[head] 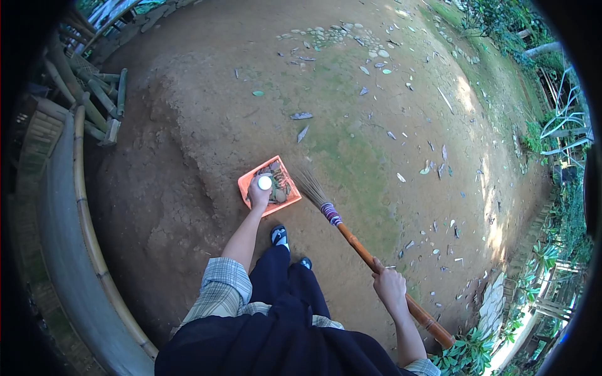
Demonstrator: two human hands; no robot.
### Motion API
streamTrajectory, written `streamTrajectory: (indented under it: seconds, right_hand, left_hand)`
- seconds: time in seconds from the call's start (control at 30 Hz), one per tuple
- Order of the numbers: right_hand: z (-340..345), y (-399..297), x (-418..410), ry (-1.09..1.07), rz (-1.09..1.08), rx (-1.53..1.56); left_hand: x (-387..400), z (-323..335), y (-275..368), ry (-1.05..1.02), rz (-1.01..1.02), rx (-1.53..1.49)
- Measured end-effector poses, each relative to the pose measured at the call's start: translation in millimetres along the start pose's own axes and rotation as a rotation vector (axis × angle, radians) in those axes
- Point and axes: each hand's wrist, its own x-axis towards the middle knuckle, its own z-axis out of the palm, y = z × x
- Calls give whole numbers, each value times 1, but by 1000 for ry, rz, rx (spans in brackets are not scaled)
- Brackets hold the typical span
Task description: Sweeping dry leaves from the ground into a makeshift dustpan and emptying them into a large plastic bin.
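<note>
My left hand [258, 191] grips the upright handle of an orange plastic dustpan [285, 205], and the handle's round white end [264, 183] shows above my fist. Dry leaves [281, 181] lie inside the pan. To the right, my right hand [390, 285] is wrapped around the bamboo handle [356, 246] of a stick broom. The broom's thin bristles [308, 184], bound with purple and white wrapping [330, 214], fan out beside the pan's right edge. Whether the bristle tips touch the ground is hard to tell.
Bare, partly mossy earth [348, 155] stretches ahead, with scattered fallen leaves [301, 115] and a patch of pebbles [345, 35]. A raised bamboo edge [89, 221] curves along the left, below a stack of bamboo pieces [101, 94]. Green plants [470, 352] border the right. My sandalled foot [279, 235] stands behind the pan.
</note>
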Motion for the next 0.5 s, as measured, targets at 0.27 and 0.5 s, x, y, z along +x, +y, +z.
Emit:
streamTrajectory:
  seconds: [0.27,0.5]
  right_hand:
    - [49,-31,27,94,-75,-18]
    - [75,7,-63,32,89,182]
  left_hand:
    - [-10,-7,-12,-5,-40,-21]
    - [-48,-39,7,-12,-8,34]
